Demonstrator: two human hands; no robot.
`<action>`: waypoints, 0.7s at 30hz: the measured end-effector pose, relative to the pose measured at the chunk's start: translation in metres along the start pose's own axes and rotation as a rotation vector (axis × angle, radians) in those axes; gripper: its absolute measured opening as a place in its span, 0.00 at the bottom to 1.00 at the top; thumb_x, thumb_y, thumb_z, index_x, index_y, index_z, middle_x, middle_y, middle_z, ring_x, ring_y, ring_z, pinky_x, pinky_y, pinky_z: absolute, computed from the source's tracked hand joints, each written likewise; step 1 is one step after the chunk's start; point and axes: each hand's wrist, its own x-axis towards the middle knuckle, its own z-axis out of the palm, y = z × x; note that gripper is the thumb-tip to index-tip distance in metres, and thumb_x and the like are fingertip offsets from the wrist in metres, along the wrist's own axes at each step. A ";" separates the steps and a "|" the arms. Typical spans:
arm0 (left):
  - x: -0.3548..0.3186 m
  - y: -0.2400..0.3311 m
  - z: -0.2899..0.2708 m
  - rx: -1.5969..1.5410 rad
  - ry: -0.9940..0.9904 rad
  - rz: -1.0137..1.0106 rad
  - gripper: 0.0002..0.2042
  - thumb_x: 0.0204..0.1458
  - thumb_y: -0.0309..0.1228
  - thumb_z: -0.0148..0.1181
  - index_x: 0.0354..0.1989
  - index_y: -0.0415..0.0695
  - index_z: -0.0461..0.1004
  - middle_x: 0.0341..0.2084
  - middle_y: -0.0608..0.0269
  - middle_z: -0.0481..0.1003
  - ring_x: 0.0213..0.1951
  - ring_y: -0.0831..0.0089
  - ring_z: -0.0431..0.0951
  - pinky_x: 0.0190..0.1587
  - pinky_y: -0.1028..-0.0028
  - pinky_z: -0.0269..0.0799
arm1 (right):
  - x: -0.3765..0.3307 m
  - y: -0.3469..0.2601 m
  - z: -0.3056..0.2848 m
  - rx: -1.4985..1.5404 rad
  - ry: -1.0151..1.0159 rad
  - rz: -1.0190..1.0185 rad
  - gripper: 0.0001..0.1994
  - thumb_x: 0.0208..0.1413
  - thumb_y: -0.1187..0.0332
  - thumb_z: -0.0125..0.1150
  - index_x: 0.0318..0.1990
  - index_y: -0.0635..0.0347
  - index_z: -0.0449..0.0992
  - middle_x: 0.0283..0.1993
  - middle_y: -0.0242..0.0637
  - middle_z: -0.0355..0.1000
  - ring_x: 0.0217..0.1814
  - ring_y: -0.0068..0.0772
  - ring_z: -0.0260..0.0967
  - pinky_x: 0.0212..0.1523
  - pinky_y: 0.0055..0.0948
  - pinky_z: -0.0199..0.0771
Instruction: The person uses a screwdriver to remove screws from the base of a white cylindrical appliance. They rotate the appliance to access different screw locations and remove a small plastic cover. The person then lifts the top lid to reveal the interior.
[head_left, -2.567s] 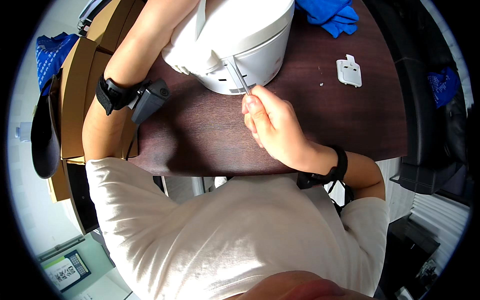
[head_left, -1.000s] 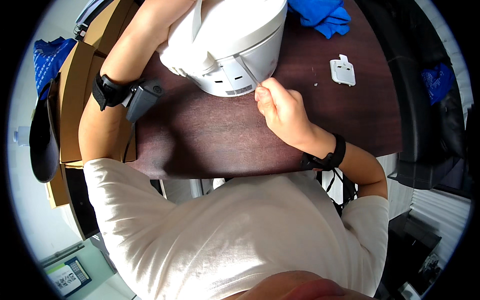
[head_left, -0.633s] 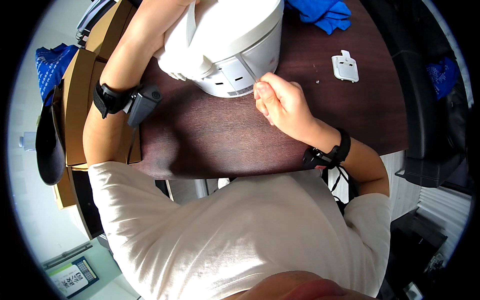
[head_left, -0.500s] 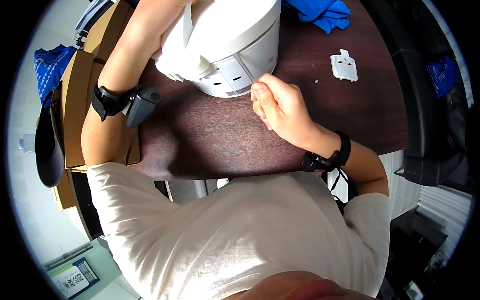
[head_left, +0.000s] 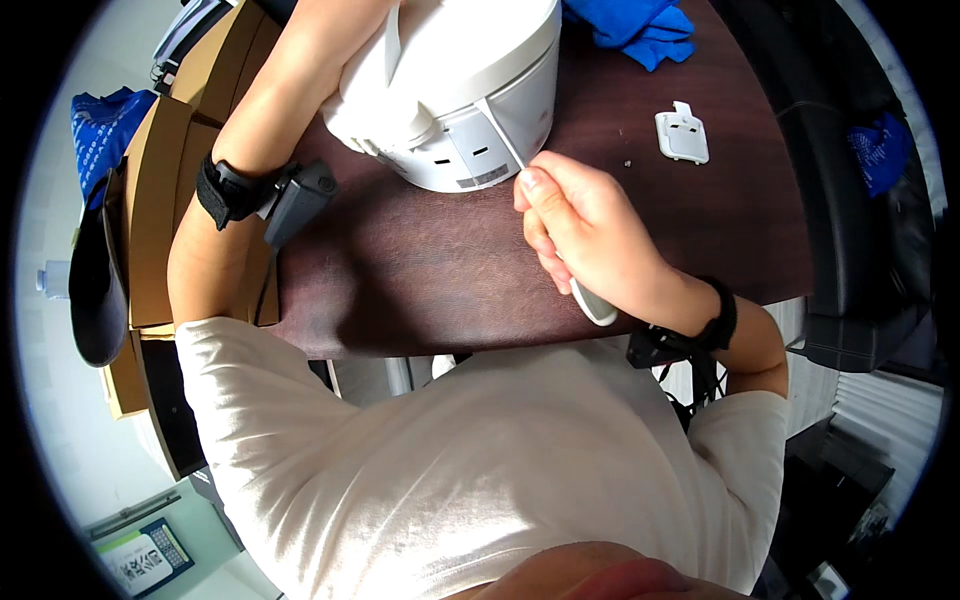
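Compared with half a second ago, I see the right hand (head_left: pixel 590 235) a little lower and further from the white appliance (head_left: pixel 455 85), and more of the thin tool (head_left: pixel 500 135) is now visible between the fingers and the appliance wall. The tool's white handle end sticks out below the palm. The fingers of this hand are closed together around the tool. The left forearm has stayed in the same pose; the left hand itself is hidden behind the appliance, so I cannot tell how its fingers stand.

I count one appliance, one tool, one small white plastic cover (head_left: pixel 682 135), one blue cloth (head_left: pixel 640 25) and two black wrist straps, one on each arm.

The appliance is round and white, with a smooth body. It stands at the far edge of the dark brown table (head_left: pixel 430 270), in the upper middle of the view. Its lower rim is grey-white, with some small dark slots facing me. The tool's tip touches this side wall, above the slots. The plastic cover lies well apart to the right, and the blue cloth is behind the appliance.
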 end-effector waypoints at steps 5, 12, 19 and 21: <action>-0.005 0.005 0.002 -0.068 -0.017 0.042 0.22 0.46 0.20 0.50 0.53 0.34 0.65 0.43 0.54 0.71 0.41 0.72 0.73 0.43 0.79 0.71 | 0.017 0.034 0.002 -0.052 0.100 -0.254 0.13 0.65 0.67 0.43 0.30 0.65 0.64 0.15 0.30 0.60 0.15 0.17 0.56 0.16 0.22 0.58; 0.001 0.004 -0.001 -0.045 -0.048 -0.011 0.22 0.45 0.18 0.48 0.53 0.34 0.64 0.43 0.55 0.71 0.39 0.72 0.73 0.41 0.80 0.71 | 0.030 0.051 0.000 -0.031 0.077 -0.418 0.15 0.67 0.62 0.40 0.30 0.62 0.63 0.16 0.29 0.59 0.13 0.14 0.54 0.13 0.17 0.56; 0.004 -0.002 -0.003 -0.091 -0.087 0.038 0.22 0.44 0.17 0.47 0.52 0.34 0.64 0.42 0.56 0.71 0.38 0.75 0.73 0.40 0.81 0.69 | 0.031 0.045 -0.012 -0.096 0.077 -0.411 0.16 0.66 0.61 0.41 0.29 0.62 0.63 0.16 0.28 0.58 0.13 0.14 0.54 0.13 0.17 0.56; 0.004 -0.002 0.000 -0.077 -0.082 0.045 0.22 0.44 0.17 0.47 0.52 0.35 0.64 0.41 0.57 0.71 0.38 0.75 0.72 0.40 0.81 0.69 | 0.028 0.045 -0.011 -0.051 0.080 -0.359 0.16 0.66 0.63 0.42 0.28 0.63 0.63 0.16 0.29 0.58 0.14 0.15 0.54 0.14 0.18 0.56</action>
